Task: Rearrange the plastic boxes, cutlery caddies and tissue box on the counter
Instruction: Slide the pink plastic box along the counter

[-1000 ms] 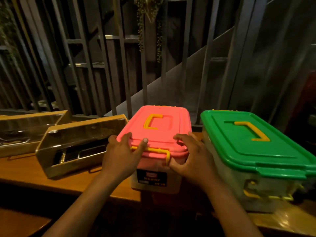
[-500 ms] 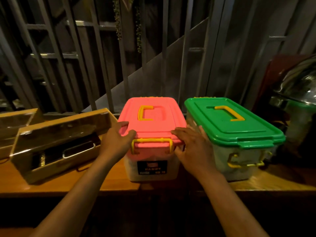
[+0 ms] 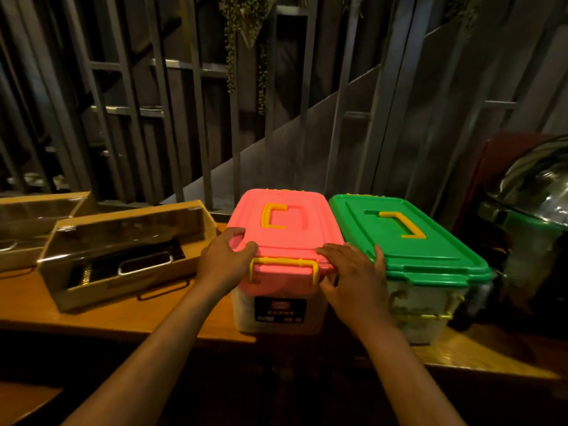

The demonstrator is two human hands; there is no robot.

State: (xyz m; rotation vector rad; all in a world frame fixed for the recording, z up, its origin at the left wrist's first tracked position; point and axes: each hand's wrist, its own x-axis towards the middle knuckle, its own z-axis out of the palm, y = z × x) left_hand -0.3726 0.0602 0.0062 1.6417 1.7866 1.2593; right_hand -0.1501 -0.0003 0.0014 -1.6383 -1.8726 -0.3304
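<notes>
- Pink-lidded box [image 3: 284, 241] sits at the front edge of the wooden surface [image 3: 101, 315], long side just beside or touching the green-lidded box [image 3: 408, 241] on its right; contact line hard to tell.
- Left hand [image 3: 226, 259] wraps the box's near-left lid corner, fingers [image 3: 233, 233] over the rim, thumb on top; a holding grip on the pink box.
- Right hand [image 3: 353, 278] lies on the near-right lid corner, fingers spread flat, thumb tip reaching the green lid's edge; more pressing than clamping.
- Yellow front latch [image 3: 282, 267] sits between the two hands, looks clipped down.
- Yellow fold-down handle [image 3: 272, 219] lies flat in the lid recess, untouched.
- Handling guess: rigid plastic, smooth and a bit slippery; translucent body looks part-filled, so moderate weight likely; not fragile.
- Best hold: both end rims under the lid lip, or the lid handle if the latches hold; sliding on the surface is lower risk than lifting.
- Two wooden cutlery caddies [image 3: 123, 250] stand to the left, apart from the box, the second [image 3: 33, 216] behind the first.
- Tissue box not visible.
- Shiny domed metal lid [image 3: 534, 186] at far right, beyond the green box.
</notes>
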